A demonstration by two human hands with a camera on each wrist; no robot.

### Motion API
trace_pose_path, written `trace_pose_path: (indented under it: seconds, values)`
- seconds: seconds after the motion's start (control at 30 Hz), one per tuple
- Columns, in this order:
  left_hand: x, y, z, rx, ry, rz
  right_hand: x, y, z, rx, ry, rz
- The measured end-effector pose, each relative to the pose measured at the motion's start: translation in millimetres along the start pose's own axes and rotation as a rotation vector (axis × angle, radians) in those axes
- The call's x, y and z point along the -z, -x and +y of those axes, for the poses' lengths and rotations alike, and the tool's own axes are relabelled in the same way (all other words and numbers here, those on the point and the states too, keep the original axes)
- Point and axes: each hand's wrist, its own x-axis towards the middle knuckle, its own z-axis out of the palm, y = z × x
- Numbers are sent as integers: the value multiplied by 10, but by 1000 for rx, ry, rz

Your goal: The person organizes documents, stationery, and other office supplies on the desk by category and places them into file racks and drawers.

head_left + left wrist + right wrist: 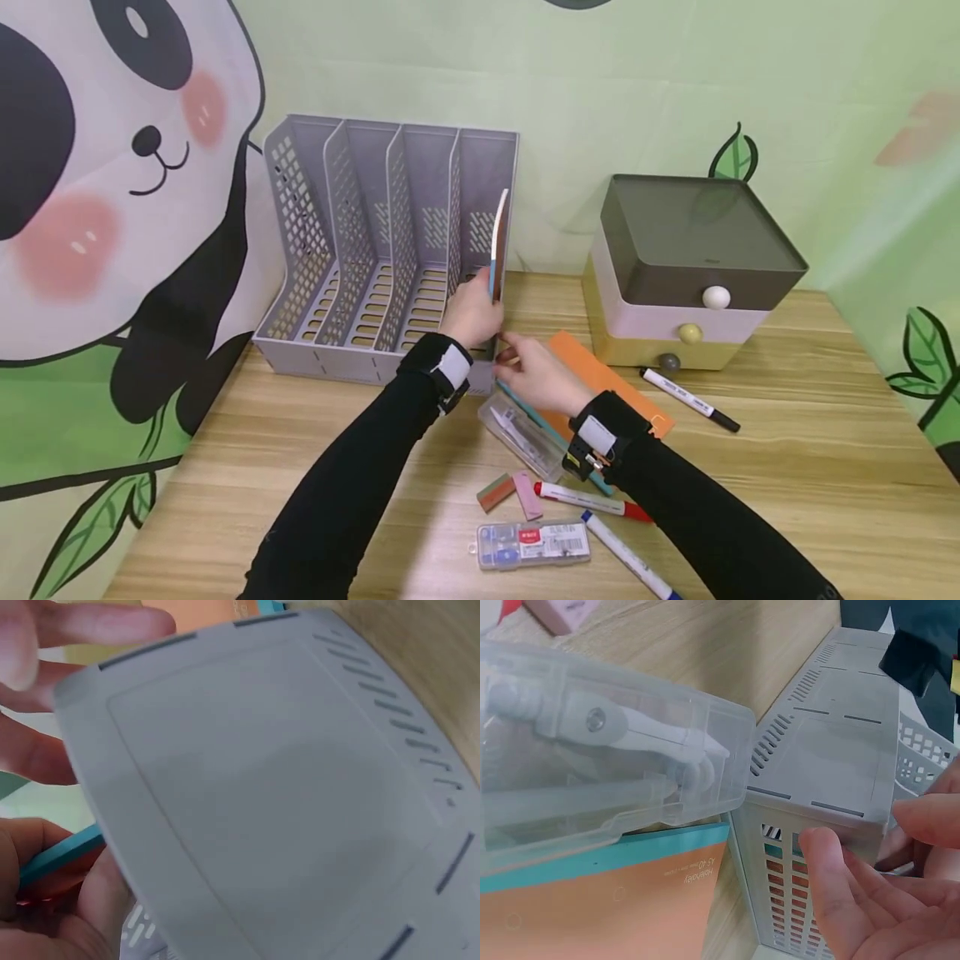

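Note:
My left hand point(474, 310) grips an upright notebook point(498, 242) with a teal edge and orange cover, in the rightmost compartment of the grey file organizer point(296, 358). In the left wrist view, thumb and fingers pinch the notebook's teal edge point(64, 853), while the organizer's front wall point(225, 765) hides much of it. Orange shows through the organizer's perforated side wall point(751, 900) in the right wrist view. My right hand point(542, 377) is at the organizer's front right corner, its fingertips at the edge and its fingers loosely bent.
An orange notebook point(645, 408) lies under my right forearm, beside a clear compass case point(521, 435). Nearer are erasers point(527, 496), a red marker point(592, 500), a blue marker point(626, 552) and a small clear box point(532, 544). A drawer box point(697, 225) and black marker point(690, 398) are at right.

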Motion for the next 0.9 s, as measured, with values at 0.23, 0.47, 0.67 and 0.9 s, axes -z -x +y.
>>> trace_pose_path:
  seconds: [0.23, 0.47, 0.67, 0.9]
  values:
    - [-59, -170, -7, -13, -80, 71, -1, 16, 8, -1, -12, -9]
    - [-10, -188, -21, -7, -82, -86, -3, 18, 48, 4, -7, -5]
    - [55, -140, -53, 5, -54, -132, -8, 11, 49, 12, -2, -7]
    - [108, -82, -99, -41, -56, -78, 10, 3, 44, -1, -4, -6]
